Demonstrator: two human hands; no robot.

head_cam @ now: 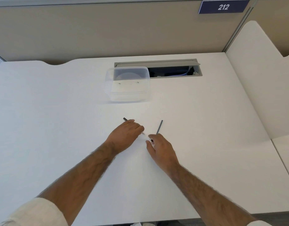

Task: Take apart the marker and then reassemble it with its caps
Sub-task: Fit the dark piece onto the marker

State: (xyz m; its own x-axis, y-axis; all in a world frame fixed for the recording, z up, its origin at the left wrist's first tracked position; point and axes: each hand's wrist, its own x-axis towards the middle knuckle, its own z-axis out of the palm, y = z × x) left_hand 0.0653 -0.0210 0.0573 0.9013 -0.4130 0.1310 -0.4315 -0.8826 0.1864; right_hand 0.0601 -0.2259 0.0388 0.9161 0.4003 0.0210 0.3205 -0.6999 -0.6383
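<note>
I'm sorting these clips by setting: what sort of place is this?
Probably an office cubicle: a white desk with a recessed grey cable tray, beige partition panels, and a blue number sign reading 212.

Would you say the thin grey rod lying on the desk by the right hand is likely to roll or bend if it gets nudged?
The thin grey rod looks straight and slender, so it is probably light and would shift at a slight touch. If round, it may roll on the smooth white desk. It shows no sag lying flat, which suggests stiffness, though that cannot be confirmed.
</note>
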